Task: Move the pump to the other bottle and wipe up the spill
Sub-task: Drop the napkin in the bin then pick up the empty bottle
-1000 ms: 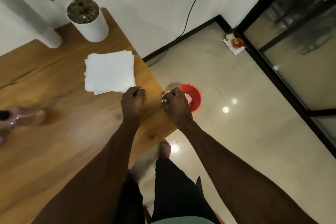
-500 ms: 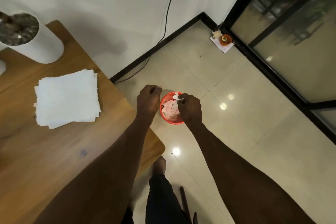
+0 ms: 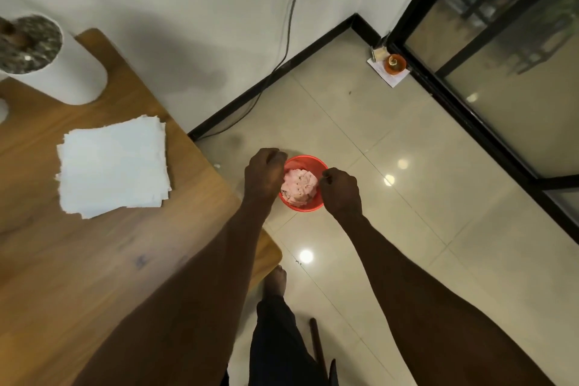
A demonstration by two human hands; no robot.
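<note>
Neither bottle nor the pump is in view. A small red bin (image 3: 308,160) stands on the tiled floor beside the table corner, and a crumpled pink-stained tissue wad (image 3: 299,186) lies in it. My left hand (image 3: 264,172) hovers over the bin's left rim with its fingers curled, holding nothing that I can see. My right hand (image 3: 340,191) is over the bin's right rim, fingers curled too, with no tissue showing in it. A stack of clean white paper napkins (image 3: 112,166) lies on the wooden table (image 3: 78,260).
A white plant pot (image 3: 65,81) stands at the table's far edge. A black cable (image 3: 291,25) runs down the wall to the skirting. A small orange object on paper (image 3: 395,64) sits by the black-framed glass door (image 3: 501,78). My bare foot (image 3: 275,280) is below the bin.
My view swung right from the table to the floor bin. The white tissue pinched in my right hand half a second ago is no longer visible in it.
</note>
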